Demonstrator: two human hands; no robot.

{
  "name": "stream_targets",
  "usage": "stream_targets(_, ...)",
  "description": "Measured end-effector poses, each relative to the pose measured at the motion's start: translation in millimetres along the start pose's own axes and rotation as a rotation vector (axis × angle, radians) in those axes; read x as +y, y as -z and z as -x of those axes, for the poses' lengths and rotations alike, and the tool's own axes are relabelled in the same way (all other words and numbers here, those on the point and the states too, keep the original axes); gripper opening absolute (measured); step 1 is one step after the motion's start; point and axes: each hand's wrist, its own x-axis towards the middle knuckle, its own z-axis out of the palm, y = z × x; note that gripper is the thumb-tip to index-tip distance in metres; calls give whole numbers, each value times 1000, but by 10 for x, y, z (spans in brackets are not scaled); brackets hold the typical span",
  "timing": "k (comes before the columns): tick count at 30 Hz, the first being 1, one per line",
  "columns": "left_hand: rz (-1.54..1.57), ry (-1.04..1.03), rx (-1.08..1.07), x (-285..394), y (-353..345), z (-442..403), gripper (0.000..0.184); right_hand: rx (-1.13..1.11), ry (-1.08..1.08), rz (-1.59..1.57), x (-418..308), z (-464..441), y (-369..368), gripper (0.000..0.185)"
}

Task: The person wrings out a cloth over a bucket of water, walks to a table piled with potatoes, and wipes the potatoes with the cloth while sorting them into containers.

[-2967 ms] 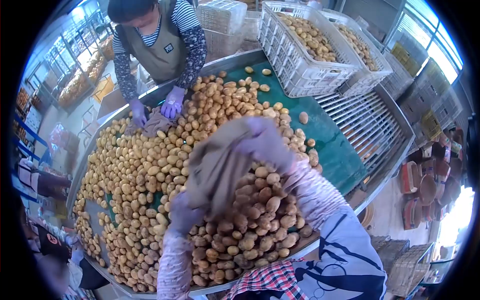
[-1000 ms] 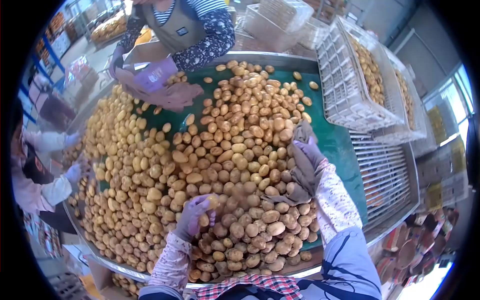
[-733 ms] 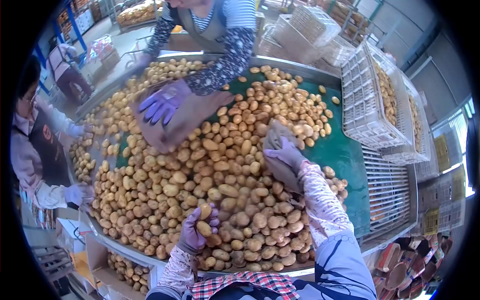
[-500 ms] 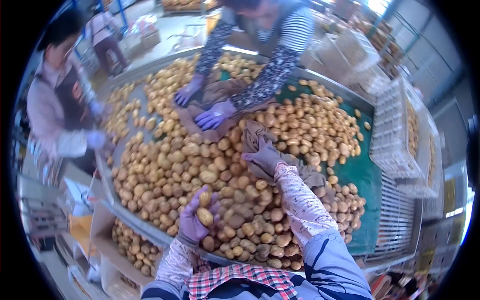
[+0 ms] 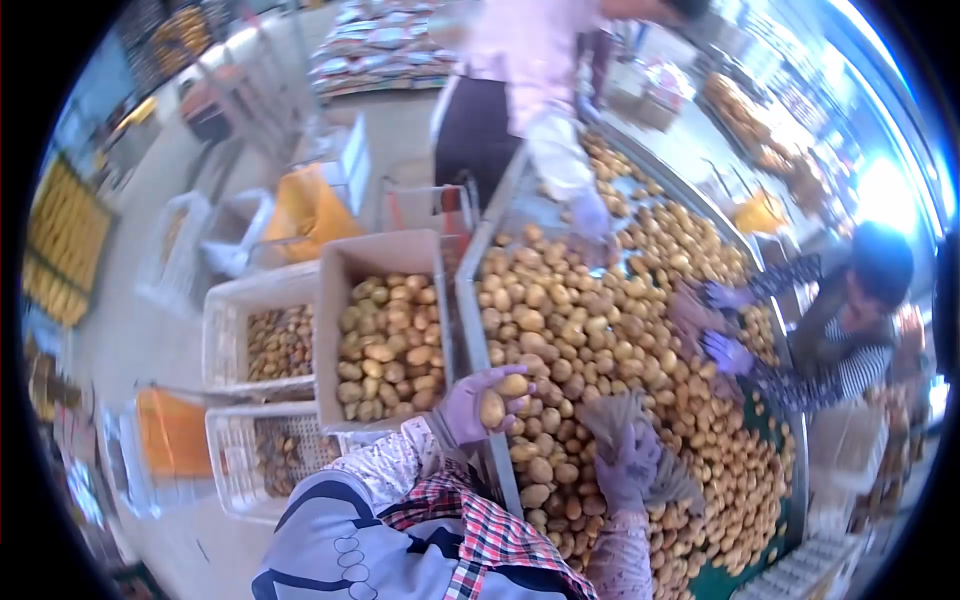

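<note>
My left hand (image 5: 468, 408), in a purple glove, holds two potatoes (image 5: 503, 399) over the near metal edge of the sorting table, beside a cardboard box of potatoes (image 5: 390, 350). To its right, my right hand (image 5: 630, 468), also gloved, grips a grey-brown cloth (image 5: 612, 420) that lies on the heap of potatoes (image 5: 590, 350). Part of the cloth spreads out past my right wrist.
Two white crates (image 5: 262, 335) (image 5: 270, 455) with small potatoes stand left of the box. Across the table a co-worker's gloved hands (image 5: 728, 352) press a brown cloth. Another co-worker's hand (image 5: 592, 218) reaches in at the far end. The table has a metal rim (image 5: 470, 300).
The view has swung left, bringing the box and crates into full sight. My left hand has moved with its two potatoes from over the heap to the table edge beside the box. My right hand still grips the cloth.
</note>
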Motion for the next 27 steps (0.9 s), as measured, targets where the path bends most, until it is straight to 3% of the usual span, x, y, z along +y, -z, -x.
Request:
stream_targets(3,-21,-194,263,50,286,504,32,-87,-29,36,69,82,-19,80)
stream_targets(4,240,-129,160,175,631,607,33,-122,-38,17,61,86,7,83)
stream_targets(7,516,-259,313,713,723,1221,31,-127,-62,54,27,93,-8,83)
stream_targets(8,477,-383,431,931,996,1352,37,-97,-44,69,40,107,-50,81)
stream_targets(10,525,-636,467,1423,1369,1623,40,-66,-41,50,46,113,-37,77)
stream_targets(12,512,-1069,577,1763,1318,1796,41,-28,-29,-41,31,81,-22,70)
stream_targets(14,545,-1012,519,1986,1825,1844,42,35,-74,-191,132,38,57,62)
stream_targets(16,292,-849,573,1797,1674,1522,44,53,-93,-287,13,69,518,56)
stream_targets(17,204,-736,351,1567,1264,1318,43,22,-89,-364,245,68,294,60)
stream_targets(18,-41,-602,240,1337,1163,1023,45,-76,-130,-375,181,83,538,62)
stream_targets(19,-275,-470,111,1097,1045,740,50,-11,-43,-476,271,139,581,63)
stream_targets(20,-493,-410,116,732,729,442,56,38,-74,-530,319,204,601,64)
stream_targets(22,-931,-342,88,-164,-2,31,74,128,-151,-636,368,338,689,66)
stream_targets(24,-1337,-418,-196,-814,-228,-478,94,229,-220,-722,373,490,950,67)
stream_targets(26,-1224,-636,-531,-1445,-832,-580,73,336,-250,-784,410,634,1228,68)
stream_targets(27,-1259,-538,-673,-1612,-1034,-684,60,425,-244,-897,465,726,1371,68)
